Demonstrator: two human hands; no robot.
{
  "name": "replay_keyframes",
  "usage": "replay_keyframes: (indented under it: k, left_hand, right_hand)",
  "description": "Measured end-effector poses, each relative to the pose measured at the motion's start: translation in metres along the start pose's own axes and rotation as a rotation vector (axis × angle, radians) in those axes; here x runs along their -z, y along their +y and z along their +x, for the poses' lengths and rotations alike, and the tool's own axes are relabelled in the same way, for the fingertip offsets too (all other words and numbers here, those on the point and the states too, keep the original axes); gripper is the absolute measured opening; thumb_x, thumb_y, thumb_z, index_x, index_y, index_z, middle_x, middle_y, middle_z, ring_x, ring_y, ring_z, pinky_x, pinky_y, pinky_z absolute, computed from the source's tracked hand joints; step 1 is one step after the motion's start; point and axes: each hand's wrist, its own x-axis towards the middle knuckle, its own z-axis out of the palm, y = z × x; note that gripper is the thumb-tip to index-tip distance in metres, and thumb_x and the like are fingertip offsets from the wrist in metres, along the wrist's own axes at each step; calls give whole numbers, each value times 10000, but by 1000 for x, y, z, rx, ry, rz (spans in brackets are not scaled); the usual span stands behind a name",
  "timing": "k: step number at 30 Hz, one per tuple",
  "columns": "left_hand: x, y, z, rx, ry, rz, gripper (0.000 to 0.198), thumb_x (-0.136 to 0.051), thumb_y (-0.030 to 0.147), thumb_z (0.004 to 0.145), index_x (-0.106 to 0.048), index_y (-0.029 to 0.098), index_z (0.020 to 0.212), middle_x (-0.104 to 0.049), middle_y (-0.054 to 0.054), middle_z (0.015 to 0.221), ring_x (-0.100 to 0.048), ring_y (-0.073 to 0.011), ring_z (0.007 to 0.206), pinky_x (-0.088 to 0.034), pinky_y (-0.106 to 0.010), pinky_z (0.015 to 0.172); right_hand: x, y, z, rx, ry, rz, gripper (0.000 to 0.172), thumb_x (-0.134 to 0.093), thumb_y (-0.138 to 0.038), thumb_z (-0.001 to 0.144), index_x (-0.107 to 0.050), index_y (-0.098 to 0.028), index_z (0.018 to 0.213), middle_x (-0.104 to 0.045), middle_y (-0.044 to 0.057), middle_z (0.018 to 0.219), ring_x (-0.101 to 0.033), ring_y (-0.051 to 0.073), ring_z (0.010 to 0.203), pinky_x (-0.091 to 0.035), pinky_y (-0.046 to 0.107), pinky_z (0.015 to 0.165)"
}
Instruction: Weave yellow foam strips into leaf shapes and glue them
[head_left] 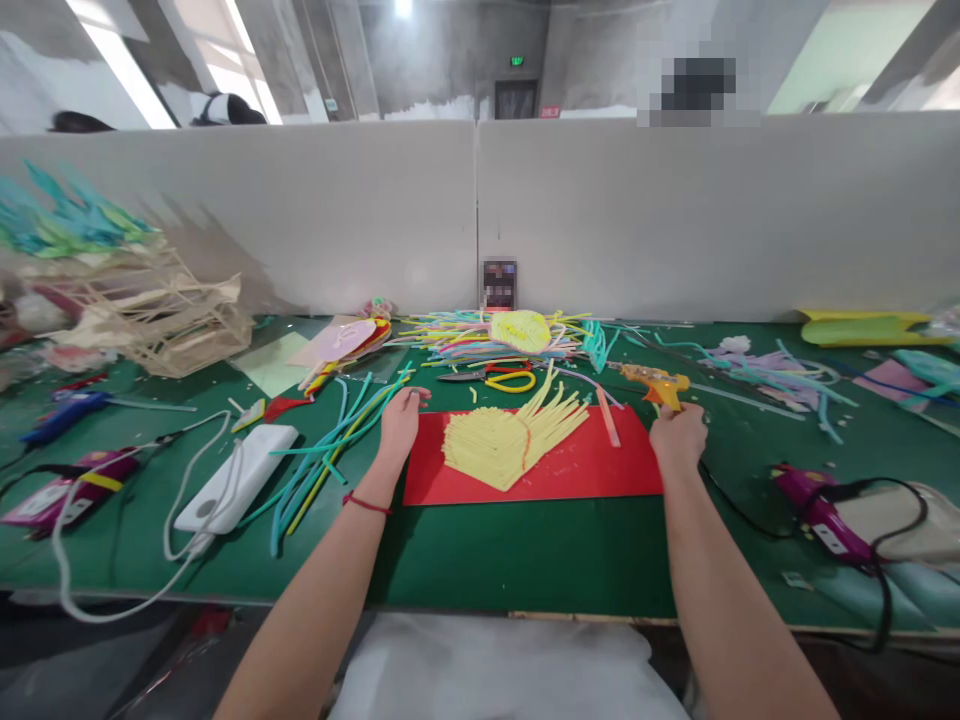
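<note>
A red sheet (592, 470) lies flat on the green table in front of me, with a fan of yellow strips (502, 440) glued on its left half. My left hand (399, 422) rests at the sheet's upper left corner, fingers spread and flat, holding nothing. My right hand (679, 436) is closed around the handle of an orange glue gun (654, 381) at the sheet's upper right corner; the gun's nozzle points left. A black cord runs from it off to the right.
Loose coloured strips (480, 335) and yellow-handled scissors (495, 377) lie behind the sheet. A white power bank (238, 475) with cables and teal strips (330, 450) sit left. A purple glue gun (814, 510) lies right. A grey partition wall (480, 200) closes the back.
</note>
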Motion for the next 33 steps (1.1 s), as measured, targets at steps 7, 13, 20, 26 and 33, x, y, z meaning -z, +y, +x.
replay_keyframes:
  k: [7,13,20,26,33]
  left_hand:
    - [2,15,-5,-8,-112,102,131,-540,222,780,-662,187,748,-699,-17,777,-638,-172,747,-494,-290,737]
    - [2,21,-9,-42,-117,189,126,-530,208,789,-650,190,757,-710,-33,873,-643,-187,832,-493,-305,803]
    - [4,22,-8,-121,-60,283,176,-478,207,829,-635,183,755,-695,-42,843,-634,-181,798,-497,-301,762]
    - [-4,36,-25,-279,-109,368,165,-460,201,868,-616,185,817,-672,-55,882,-610,-185,852,-469,-316,812]
    - [-24,47,-43,-377,-282,426,135,-517,221,857,-622,206,773,-672,-33,842,-601,-196,841,-447,-328,820]
  right_hand:
    - [-4,0,-1,12,-30,-75,322,-489,-246,915,-537,-137,1215,-571,155,1187,-537,290,1128,-439,490,929]
    - [-3,2,-3,19,-10,-118,335,-559,-304,893,-541,-165,1198,-519,104,1269,-501,265,1159,-428,498,946]
    - [13,-13,-15,177,74,-63,353,-396,-290,881,-533,-131,1164,-518,204,1212,-458,338,1181,-394,483,917]
    - [1,-20,-27,441,-344,-14,443,-599,-385,741,-616,-223,1153,-607,-2,615,-570,192,564,-421,304,586]
    - [3,-18,-32,499,-445,108,268,-519,-270,714,-714,-210,888,-549,-24,453,-557,171,540,-441,284,615]
